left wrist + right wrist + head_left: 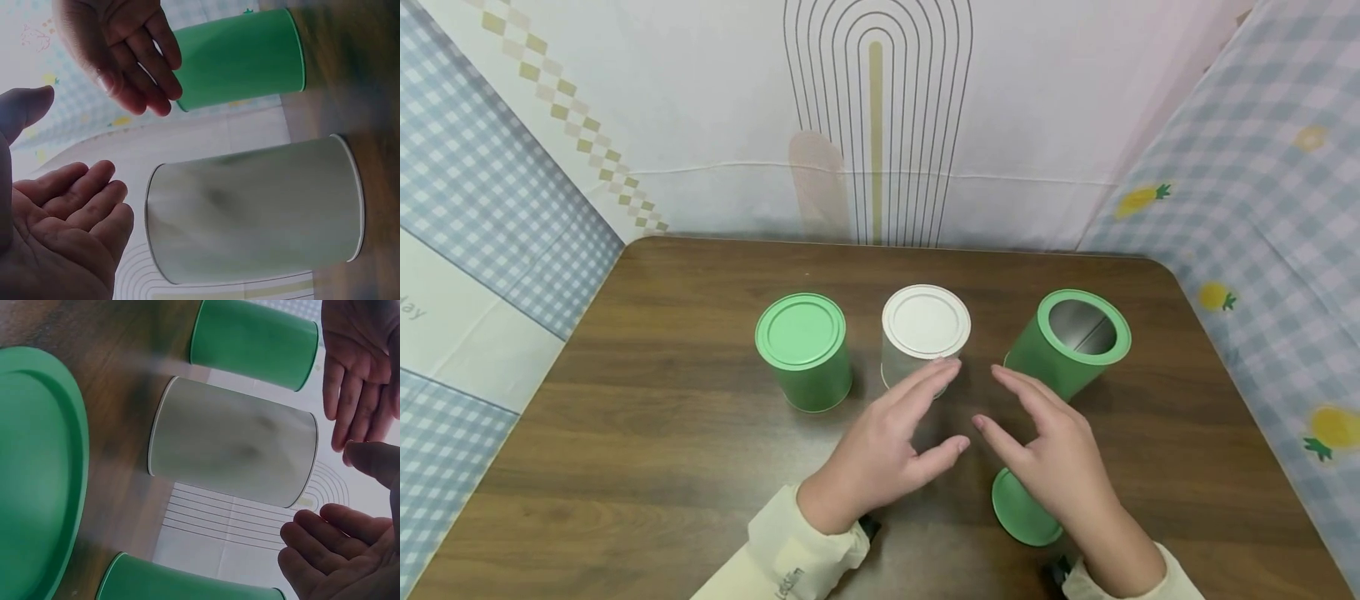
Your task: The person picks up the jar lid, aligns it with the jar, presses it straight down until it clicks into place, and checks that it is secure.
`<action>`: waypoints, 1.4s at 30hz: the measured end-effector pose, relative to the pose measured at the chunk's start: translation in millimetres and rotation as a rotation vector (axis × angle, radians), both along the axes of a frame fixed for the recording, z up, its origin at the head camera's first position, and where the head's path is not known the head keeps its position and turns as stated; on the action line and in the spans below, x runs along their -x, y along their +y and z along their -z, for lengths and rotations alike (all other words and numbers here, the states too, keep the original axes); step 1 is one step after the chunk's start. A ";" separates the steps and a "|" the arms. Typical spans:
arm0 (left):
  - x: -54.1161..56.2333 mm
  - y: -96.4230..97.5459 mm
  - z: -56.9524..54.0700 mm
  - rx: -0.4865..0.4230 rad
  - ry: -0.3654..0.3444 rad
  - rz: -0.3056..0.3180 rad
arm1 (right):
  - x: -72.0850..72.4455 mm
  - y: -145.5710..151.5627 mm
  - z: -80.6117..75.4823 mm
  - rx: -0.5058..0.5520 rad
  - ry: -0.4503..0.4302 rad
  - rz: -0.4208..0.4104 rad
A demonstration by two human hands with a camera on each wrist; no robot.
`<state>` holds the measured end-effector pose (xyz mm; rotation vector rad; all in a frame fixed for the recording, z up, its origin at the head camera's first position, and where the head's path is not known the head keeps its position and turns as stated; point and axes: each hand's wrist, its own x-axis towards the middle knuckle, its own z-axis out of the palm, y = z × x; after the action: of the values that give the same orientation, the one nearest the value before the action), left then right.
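White tin (922,333), lidded, upright at mid-table between two green ones, just ahead of both hands. Left hand (891,450) raised before it, palm turned inward, fingers straight and slightly spread, fingertips (947,367) at the tin's near side; contact not clear. Right hand (1052,454) opposite, palm facing the left, fingers relaxed and apart, holding nothing. Three tins counted: closed green tin (803,350) on the left, white in the middle, open green tin (1070,342) on the right. One loose green lid (1018,512) flat on the wooden table (647,450), partly under the right wrist. Two cream sleeves.
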<state>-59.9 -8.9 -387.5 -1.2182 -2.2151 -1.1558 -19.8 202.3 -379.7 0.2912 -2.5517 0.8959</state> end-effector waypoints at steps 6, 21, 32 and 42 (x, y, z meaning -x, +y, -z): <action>-3.8 3.4 4.5 0.029 -0.017 -0.003 | -9.8 4.0 3.4 -0.016 -0.019 0.015; -4.8 13.7 11.6 0.092 -0.172 -0.039 | -26.2 15.8 8.8 -0.012 -0.008 0.037; -8.9 24.9 19.2 0.164 -0.219 -0.004 | -38.0 24.3 14.8 0.011 -0.023 0.044; -14.5 29.5 25.4 0.276 -0.237 0.000 | -42.0 23.8 24.5 0.010 -0.055 0.029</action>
<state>-45.4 20.6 -412.8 -1.2384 -2.6226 -1.0689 22.2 226.2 -404.2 0.2285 -2.5944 0.9176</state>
